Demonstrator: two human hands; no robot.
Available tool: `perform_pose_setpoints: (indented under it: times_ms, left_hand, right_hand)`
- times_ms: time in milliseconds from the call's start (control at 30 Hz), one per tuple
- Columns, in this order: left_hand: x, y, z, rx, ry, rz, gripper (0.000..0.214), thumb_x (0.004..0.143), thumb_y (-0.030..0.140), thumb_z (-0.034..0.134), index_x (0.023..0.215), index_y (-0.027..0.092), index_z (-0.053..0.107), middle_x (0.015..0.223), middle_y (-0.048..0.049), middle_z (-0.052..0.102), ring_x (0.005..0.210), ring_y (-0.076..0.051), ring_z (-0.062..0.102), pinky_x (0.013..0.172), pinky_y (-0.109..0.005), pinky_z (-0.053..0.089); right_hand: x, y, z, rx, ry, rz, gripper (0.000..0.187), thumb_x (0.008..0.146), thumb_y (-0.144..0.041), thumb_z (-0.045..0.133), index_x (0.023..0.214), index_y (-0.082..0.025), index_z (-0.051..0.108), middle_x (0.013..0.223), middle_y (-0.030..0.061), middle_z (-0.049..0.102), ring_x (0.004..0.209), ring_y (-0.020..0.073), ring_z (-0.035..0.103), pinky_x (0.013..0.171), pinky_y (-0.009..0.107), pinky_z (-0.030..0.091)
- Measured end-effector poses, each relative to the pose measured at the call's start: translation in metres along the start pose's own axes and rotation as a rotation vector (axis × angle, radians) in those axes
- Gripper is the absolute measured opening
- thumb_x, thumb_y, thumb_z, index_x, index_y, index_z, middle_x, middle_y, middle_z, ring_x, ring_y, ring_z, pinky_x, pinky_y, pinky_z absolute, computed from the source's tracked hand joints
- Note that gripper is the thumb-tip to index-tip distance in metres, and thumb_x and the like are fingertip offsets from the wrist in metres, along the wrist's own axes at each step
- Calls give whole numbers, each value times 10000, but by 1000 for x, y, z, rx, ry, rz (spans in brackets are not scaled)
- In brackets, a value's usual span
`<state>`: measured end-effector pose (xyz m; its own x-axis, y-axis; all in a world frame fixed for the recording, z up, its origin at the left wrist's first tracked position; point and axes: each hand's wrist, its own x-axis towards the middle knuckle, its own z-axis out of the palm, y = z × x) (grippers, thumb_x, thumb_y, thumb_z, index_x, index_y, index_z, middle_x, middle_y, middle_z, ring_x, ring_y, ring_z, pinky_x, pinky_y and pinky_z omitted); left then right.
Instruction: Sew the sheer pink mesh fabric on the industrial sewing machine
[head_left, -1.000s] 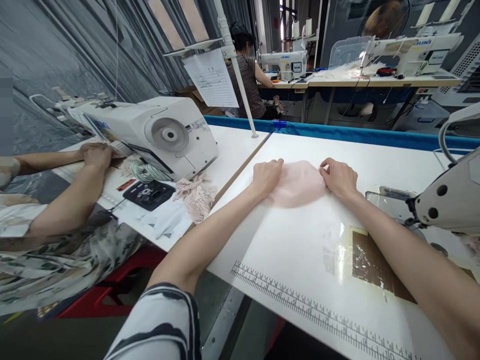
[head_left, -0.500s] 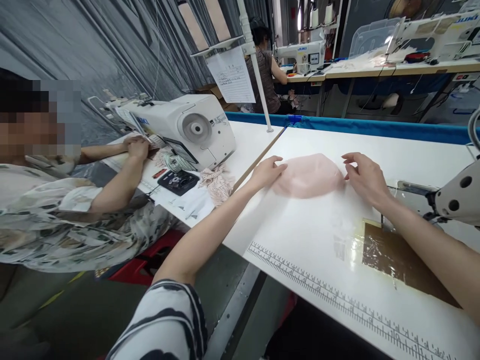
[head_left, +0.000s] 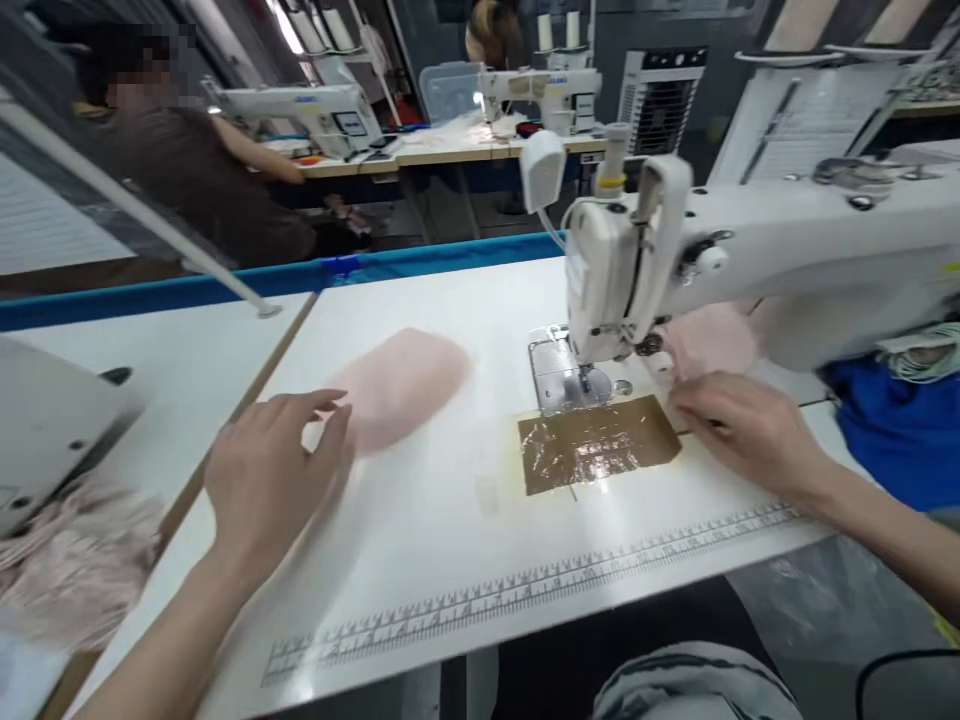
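A pale pink fabric piece [head_left: 401,385] lies flat on the white table [head_left: 420,540]. My left hand [head_left: 274,480] hovers just left of it, fingers apart, holding nothing. My right hand [head_left: 739,425] reaches towards pink fabric [head_left: 709,340] lying under the arm of the white sewing machine [head_left: 675,250]. Its fingers are stretched out and nothing shows in them. The needle plate [head_left: 559,375] and a shiny brown taped patch [head_left: 596,445] lie between my hands.
A printed ruler [head_left: 525,590] runs along the table's front edge. Blue cloth [head_left: 896,430] is heaped at the right. Pink lace [head_left: 75,560] and part of another machine sit at the left. A person [head_left: 195,170] sews at a bench behind a blue rail [head_left: 300,275].
The view has swung right, bringing my sewing machine into sight. Both hands have let go of the pink piece; my right hand has moved over to the machine.
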<state>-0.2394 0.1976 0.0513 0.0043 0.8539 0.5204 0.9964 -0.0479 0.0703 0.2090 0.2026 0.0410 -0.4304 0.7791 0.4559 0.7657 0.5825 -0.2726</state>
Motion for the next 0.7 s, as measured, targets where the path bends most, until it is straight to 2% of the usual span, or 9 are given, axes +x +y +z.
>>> perform_pose_setpoints:
  times_ms: [100,200,267,367,433,467,533,600,700]
  left_hand:
    - [3,44,2,-85,19,246,240,983,386,451,900,290,655,859,-6,730,823,-307,687,751,-488,508]
    - [3,100,9,-231,-14,521,195,979,292,523,895,247,694,843,-12,767,797,-236,711,718,-393,504]
    - [0,138,15,-333,-74,652,175,982,254,538,939,228,706,858,-11,775,772,-199,709,710,-356,495]
    - [-1,190,22,-440,-135,746,208,1007,246,500,987,196,701,939,-30,776,814,-188,708,724,-338,504]
    - [3,222,29,-483,-162,821,228,1016,233,473,1026,169,692,998,-46,769,877,-194,711,749,-336,521]
    - [7,237,34,-501,-165,867,230,1017,219,466,1052,160,685,1060,-56,760,947,-202,708,775,-337,531]
    - [18,267,44,-491,-143,959,247,1011,220,475,1156,131,655,1262,-102,691,1180,-241,642,924,-375,529]
    - [31,294,56,-432,-85,961,283,996,243,516,1226,121,628,1362,-121,629,1312,-277,552,1038,-405,489]
    - [46,320,71,-317,-89,877,432,961,340,605,1319,99,582,1382,-144,605,1317,-312,539,1120,-436,432]
  right_hand:
    - [2,42,-22,-178,88,151,244,910,-262,478,1012,-252,699,1060,83,737,967,300,681,730,422,524]
    - [16,66,-27,-241,44,206,350,851,-212,486,1130,-233,697,1181,94,709,1077,339,634,734,413,497]
    - [25,75,-26,-244,8,228,326,857,-218,492,1077,-249,731,1188,66,716,1096,330,624,783,408,489]
    - [34,82,-26,-223,41,278,281,899,-275,497,1007,-267,756,1112,51,745,969,297,671,725,369,480]
    - [37,85,-27,-198,72,305,285,914,-290,496,1023,-249,756,951,67,764,806,265,690,662,343,467]
    - [39,87,-28,-185,86,312,285,913,-282,495,1021,-234,755,860,70,758,736,251,685,647,336,465]
    - [43,90,-27,-169,112,309,278,892,-240,495,987,-212,755,774,70,741,691,241,679,663,336,480]
    - [46,92,-27,-163,133,296,267,849,-198,504,950,-208,751,816,75,749,736,250,689,700,345,498]
    - [43,92,-32,-145,133,261,316,814,-164,494,1009,-200,741,944,83,763,833,260,704,734,348,512]
